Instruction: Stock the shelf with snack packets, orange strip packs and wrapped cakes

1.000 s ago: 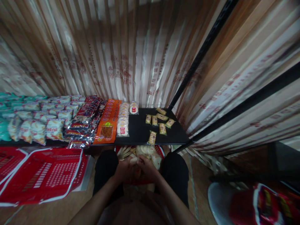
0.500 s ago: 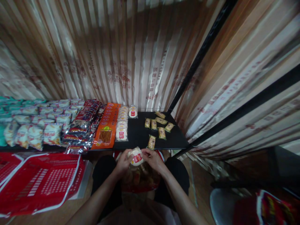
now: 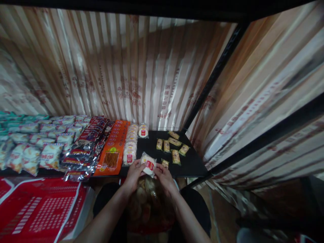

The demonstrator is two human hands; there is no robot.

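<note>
Between my two hands is a clear packet of round white rice crackers (image 3: 148, 164) with a red label. My left hand (image 3: 133, 174) pinches its left edge, and my right hand (image 3: 163, 174) grips the right edge. The packet is over the front edge of the black shelf (image 3: 149, 154). Just left of it, a row of similar cracker packets (image 3: 130, 145) lines the shelf, with one single packet (image 3: 143, 131) at the back. Several small yellow snack packs (image 3: 175, 157) lie scattered to the right. Below my hands, a basket of packaged snacks (image 3: 148, 199) sits between my knees, its contents dim.
Further left on the shelf are an orange snack bag (image 3: 112, 148), dark red pouches (image 3: 86, 141) and white snack bags (image 3: 52, 155). A red basket (image 3: 48, 206) stands below at the left. Black metal posts (image 3: 215, 74) frame the shelf before a pleated curtain (image 3: 141, 67).
My hands have carried the cracker packet slightly forward, closer to the shelf. The view has tilted up, so a black bar shows along the top. The packet stays held in both hands.
</note>
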